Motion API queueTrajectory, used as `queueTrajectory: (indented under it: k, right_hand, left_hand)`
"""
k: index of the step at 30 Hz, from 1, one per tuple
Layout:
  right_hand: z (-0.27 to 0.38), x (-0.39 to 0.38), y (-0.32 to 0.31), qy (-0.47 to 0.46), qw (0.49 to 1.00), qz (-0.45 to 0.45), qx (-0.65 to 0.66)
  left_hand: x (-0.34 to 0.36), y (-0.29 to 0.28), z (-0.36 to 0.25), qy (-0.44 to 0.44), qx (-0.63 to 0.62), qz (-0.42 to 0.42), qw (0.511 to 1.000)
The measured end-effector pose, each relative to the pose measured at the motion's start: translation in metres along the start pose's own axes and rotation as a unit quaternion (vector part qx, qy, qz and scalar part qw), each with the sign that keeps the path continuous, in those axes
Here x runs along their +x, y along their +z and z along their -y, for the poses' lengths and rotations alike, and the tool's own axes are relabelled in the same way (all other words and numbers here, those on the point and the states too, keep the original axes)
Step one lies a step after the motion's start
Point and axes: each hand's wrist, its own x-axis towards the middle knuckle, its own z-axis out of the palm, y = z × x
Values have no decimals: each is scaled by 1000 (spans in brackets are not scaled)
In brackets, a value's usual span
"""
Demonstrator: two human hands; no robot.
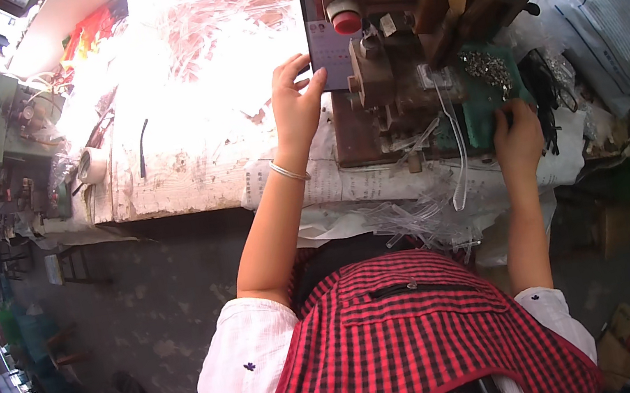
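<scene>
My left hand (298, 108) is at the near left corner of a dark smartphone (328, 53) with a lit screen. Its thumb lies over the phone's edge, and the other fingertips meet the left side. The phone stands against a brown, worn bench machine (374, 74) with a red round button (346, 22). My right hand (519, 137) is at the near edge of a green tray (481, 119), its fingers curled; whatever they hold is hidden. Beyond them lies a heap of small metal parts (487, 72). A clear plastic strip (454, 148) hangs from the machine over the table edge.
Clear plastic strips (234, 10) are heaped on the brightly lit table (199, 149). More strips (423, 220) lie near my lap. A tape roll (91, 165) and a green machine (22, 137) stand at left. White plastic bags (603, 23) and black strips (544, 96) lie at right.
</scene>
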Motion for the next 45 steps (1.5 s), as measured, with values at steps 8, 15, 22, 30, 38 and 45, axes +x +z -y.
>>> queueTrajectory:
  k: [8, 15, 22, 30, 38, 45]
  right_hand:
    - [-8, -1, -1, -5, 998, -5, 70]
    - [-8, -7, -4, 94, 971, 6, 218]
    - [7, 3, 8, -12, 999, -24, -47]
    - [10, 25, 27, -59, 994, -39, -84]
    - [3, 44, 36, -47, 997, 14, -66]
    - [6, 41, 36, 71, 995, -16, -65]
  left_hand:
    - [3, 9, 17, -45, -55, -10, 997]
    - [-4, 6, 6, -93, -110, 12, 990]
    - [-5, 7, 20, -63, -126, 31, 990]
    - [-12, 14, 14, -44, -56, 47, 996]
    - [-8, 21, 2, -9, 71, 36, 997]
    - [-17, 12, 4, -6, 138, -22, 990]
